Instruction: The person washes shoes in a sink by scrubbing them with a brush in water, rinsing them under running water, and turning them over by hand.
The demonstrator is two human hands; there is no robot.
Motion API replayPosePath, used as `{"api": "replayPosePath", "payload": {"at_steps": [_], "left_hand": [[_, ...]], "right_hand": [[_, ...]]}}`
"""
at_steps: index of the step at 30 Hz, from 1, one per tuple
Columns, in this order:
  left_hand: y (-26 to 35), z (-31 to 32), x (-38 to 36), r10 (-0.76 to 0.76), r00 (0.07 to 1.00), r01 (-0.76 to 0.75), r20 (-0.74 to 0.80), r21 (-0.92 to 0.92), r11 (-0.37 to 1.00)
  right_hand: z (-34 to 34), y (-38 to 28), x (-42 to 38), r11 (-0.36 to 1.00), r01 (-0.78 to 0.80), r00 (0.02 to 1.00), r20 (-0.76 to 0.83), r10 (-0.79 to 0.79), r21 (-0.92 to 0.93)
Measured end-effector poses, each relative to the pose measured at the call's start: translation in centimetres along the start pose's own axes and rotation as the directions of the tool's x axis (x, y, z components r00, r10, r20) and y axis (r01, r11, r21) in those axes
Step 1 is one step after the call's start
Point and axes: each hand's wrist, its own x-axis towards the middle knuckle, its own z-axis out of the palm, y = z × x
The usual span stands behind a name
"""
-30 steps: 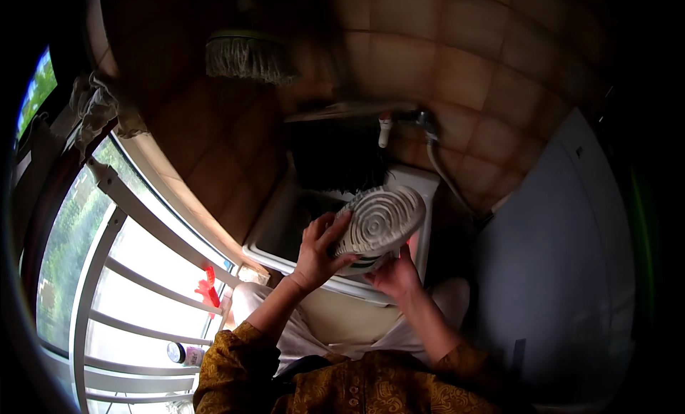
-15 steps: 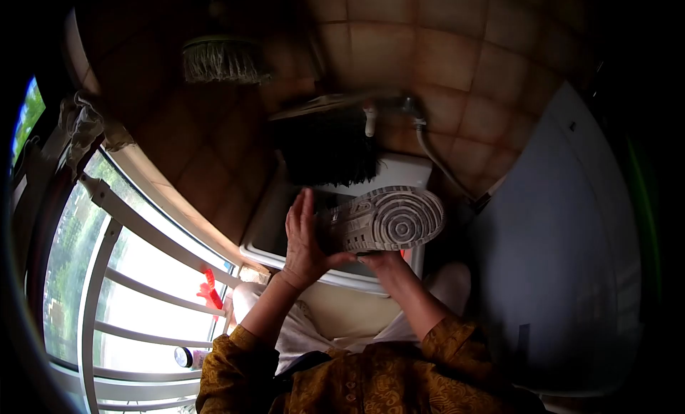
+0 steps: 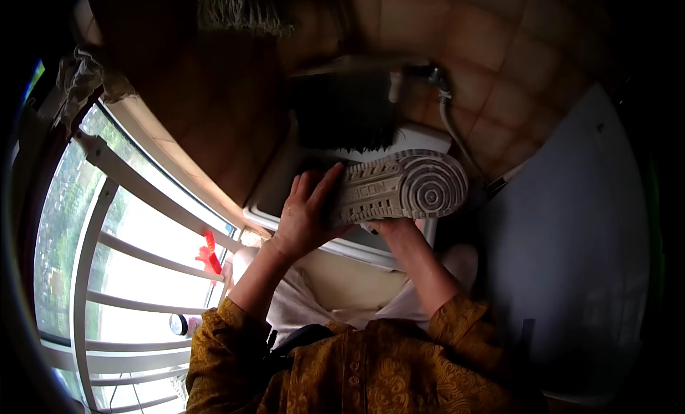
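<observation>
A shoe (image 3: 399, 189) is held sole up over a white-rimmed basin (image 3: 349, 253). Its pale tread has concentric rings at the right end and raised lettering along the middle. My left hand (image 3: 307, 211) grips the left end, with fingers over the sole's edge and the thumb low beside it. From below, my right hand (image 3: 399, 232) supports the shoe near the ringed part, and most of its fingers are hidden underneath. The shoe's upper faces away and is out of sight.
Behind the basin hangs a dark fringed thing (image 3: 342, 111), beside a tap with a hose (image 3: 446, 104). A brush with pale bristles (image 3: 242, 11) is at the top. White railings (image 3: 135, 246) with a red object (image 3: 208, 253) line the left; a pale panel (image 3: 564, 257) stands right.
The shoe and both hands have shifted slightly up and right in view. My left hand, spread upright beside the shoe before, now closes around its left end. The whole view has tilted down.
</observation>
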Motion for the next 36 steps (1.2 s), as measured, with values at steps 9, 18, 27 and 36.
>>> {"api": "replayPosePath", "payload": {"at_steps": [9, 18, 27, 36], "left_hand": [[-2.2, 3.5, -1.1, -0.038, 0.999, 0.037, -0.031, -0.018, 0.999], [-4.9, 5.8, -4.3, -0.373, 0.926, 0.282, 0.056, -0.76, 0.585], [-8.0, 8.5, -8.1, -0.358, 0.761, 0.408, 0.541, -0.829, -0.383], [-9.8, 7.8, -8.9, -0.289, 0.675, 0.438, 0.678, -0.684, -0.583]], "right_hand": [[-1.7, -0.2, 0.2, 0.989, -0.002, 0.989, -0.145, -0.02, -0.145], [-3.2, -2.0, -0.1, 0.955, -0.078, 0.997, -0.035, 0.07, -0.287], [1.3, -2.5, -3.1, 0.725, -0.053, 0.994, 0.03, 0.102, -0.687], [2.9, -7.3, -3.1, 0.837, 0.078, 0.996, 0.08, -0.041, -0.542]]}}
